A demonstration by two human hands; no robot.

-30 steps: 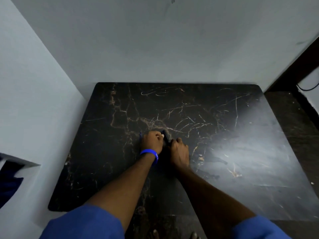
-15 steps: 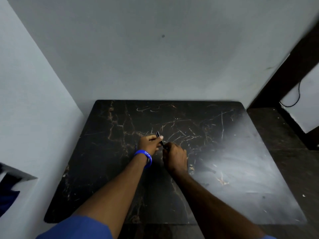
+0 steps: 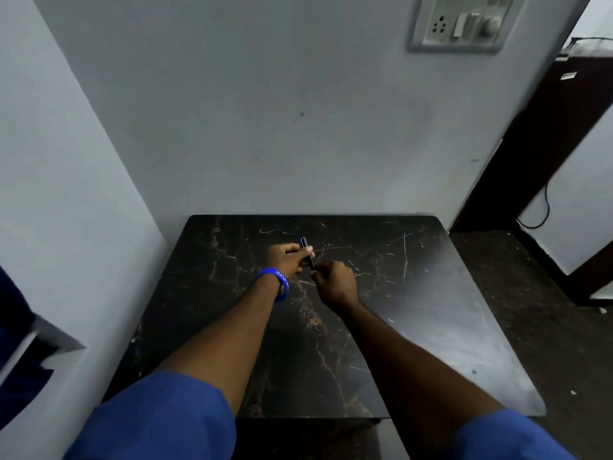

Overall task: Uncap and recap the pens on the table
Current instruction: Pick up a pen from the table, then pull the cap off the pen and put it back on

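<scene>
A dark pen point(image 3: 307, 252) is held above the black marble table point(image 3: 414, 293), tilted with its far end pointing away from me. My left hand point(image 3: 289, 258), with a blue wristband, grips the pen's upper part between thumb and fingers. My right hand point(image 3: 335, 283) is closed around the pen's near end, just right of the left hand. Whether the cap is on or off is hidden by my fingers. No other pen shows on the table.
The table stands in a corner, with grey walls behind it and on its left. A switch and socket plate point(image 3: 459, 23) is high on the back wall. A dark wooden door frame point(image 3: 537, 154) and dark floor lie to the right.
Both hands have lifted the pen off the table and hold it higher. The camera has tilted up, so more wall and the socket plate show.
</scene>
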